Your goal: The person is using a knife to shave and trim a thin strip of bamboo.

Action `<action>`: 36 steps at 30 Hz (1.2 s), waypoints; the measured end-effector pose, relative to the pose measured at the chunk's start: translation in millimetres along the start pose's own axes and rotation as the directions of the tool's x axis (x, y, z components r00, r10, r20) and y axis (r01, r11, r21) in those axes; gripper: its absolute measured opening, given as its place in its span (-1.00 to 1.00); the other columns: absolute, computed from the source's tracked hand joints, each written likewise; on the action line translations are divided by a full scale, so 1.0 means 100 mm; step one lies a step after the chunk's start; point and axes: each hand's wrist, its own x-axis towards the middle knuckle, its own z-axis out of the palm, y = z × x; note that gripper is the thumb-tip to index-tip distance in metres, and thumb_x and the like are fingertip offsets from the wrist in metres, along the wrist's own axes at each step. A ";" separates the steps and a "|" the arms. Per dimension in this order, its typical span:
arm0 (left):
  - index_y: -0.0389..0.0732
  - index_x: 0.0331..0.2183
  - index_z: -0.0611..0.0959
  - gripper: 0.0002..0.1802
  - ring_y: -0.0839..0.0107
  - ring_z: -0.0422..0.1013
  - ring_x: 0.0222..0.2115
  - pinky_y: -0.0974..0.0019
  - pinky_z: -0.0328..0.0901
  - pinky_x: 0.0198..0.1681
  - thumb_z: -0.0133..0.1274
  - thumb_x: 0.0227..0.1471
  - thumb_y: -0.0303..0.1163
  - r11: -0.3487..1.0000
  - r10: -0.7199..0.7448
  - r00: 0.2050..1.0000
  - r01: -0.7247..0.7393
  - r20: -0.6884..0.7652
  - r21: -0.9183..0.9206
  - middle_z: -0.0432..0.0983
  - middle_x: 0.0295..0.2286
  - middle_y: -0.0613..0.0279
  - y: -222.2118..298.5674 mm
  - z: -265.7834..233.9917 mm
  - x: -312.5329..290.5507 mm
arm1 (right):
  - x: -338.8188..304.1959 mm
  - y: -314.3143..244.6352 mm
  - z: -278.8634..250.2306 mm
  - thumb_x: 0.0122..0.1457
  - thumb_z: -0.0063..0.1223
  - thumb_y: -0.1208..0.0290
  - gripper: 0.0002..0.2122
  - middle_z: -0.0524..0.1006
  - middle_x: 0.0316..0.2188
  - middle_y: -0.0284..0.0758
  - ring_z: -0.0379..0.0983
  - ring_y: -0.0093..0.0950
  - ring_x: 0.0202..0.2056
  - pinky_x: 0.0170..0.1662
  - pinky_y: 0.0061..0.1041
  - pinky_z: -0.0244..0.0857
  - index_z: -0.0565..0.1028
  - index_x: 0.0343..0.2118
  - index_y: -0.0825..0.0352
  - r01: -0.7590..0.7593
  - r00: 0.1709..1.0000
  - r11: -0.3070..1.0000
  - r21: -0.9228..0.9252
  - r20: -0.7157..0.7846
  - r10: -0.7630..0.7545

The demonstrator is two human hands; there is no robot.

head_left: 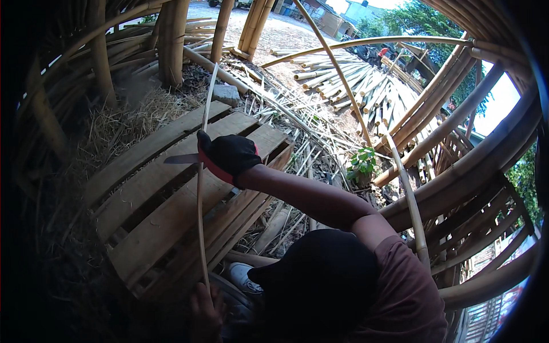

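Observation:
My right hand (pixel 229 156), in a black and red glove, is closed around a knife, its handle hidden in the fist. The knife blade (pixel 182 159) points left, across a long thin bamboo strip (pixel 200 223). At the strip's near end, my bare left hand (pixel 207 308) is closed on it in deep shadow, its fingers partly hard to see. From there the strip runs away from me, past the gloved hand, to a pale far end. Beneath the knife stands a slatted wooden pallet (pixel 166 208).
A black cap (pixel 320 280) covers part of the near view. Bamboo poles (pixel 337 74) frame the space, with more cut poles (pixel 372 86) piled outside. Shavings and split strips (pixel 303 154) litter the ground. A grey block (pixel 226 94) lies beyond the pallet; a small green plant (pixel 362 163) grows to the right.

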 end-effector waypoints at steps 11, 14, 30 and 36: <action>-0.03 -0.41 0.34 -0.52 0.55 0.01 -0.80 0.39 -0.08 -0.77 -0.28 0.33 0.15 0.987 -0.158 0.983 0.157 0.089 0.025 0.08 -0.73 0.44 0.16 -0.04 0.04 | -0.42 -0.03 0.05 0.36 -0.53 -0.04 -0.38 0.58 -0.56 -0.14 0.56 -0.09 -0.43 -0.30 -0.12 0.41 0.58 -0.48 0.27 0.036 0.970 0.999 0.040 0.237 -0.045; -0.03 -0.43 0.35 -0.51 0.57 0.03 -0.77 0.40 -0.07 -0.75 -0.27 0.32 0.16 0.984 -0.170 0.985 0.171 -0.032 0.041 0.09 -0.72 0.45 0.20 0.04 -0.03 | -0.69 -0.22 0.00 0.35 -0.48 -0.05 -0.40 0.58 -0.55 -0.16 0.56 -0.09 -0.44 -0.32 -0.10 0.40 0.57 -0.51 0.26 0.114 0.971 0.992 -0.050 0.215 -0.101; -0.06 -0.41 0.31 -0.46 0.64 -0.06 -0.84 0.49 -0.09 -0.83 -0.31 0.29 0.23 0.990 -0.118 0.955 0.134 0.271 -0.040 0.01 -0.75 0.51 0.40 0.10 0.00 | -0.09 0.05 0.04 0.36 -0.45 0.00 -0.50 0.59 -0.53 -0.14 0.58 -0.12 -0.36 -0.32 -0.12 0.42 0.58 -0.30 0.20 0.163 0.985 0.931 -0.326 -0.005 -0.174; -0.07 -0.41 0.31 -0.44 0.64 -0.04 -0.84 0.49 -0.09 -0.83 -0.32 0.29 0.24 0.978 -0.144 0.945 0.181 0.294 -0.101 0.03 -0.75 0.51 0.37 0.03 0.00 | -0.04 -0.09 0.02 0.36 -0.54 -0.01 -0.38 0.61 -0.44 -0.06 0.56 -0.01 -0.30 -0.15 -0.06 0.38 0.61 -0.47 0.30 -0.012 0.997 0.979 -0.202 0.077 0.028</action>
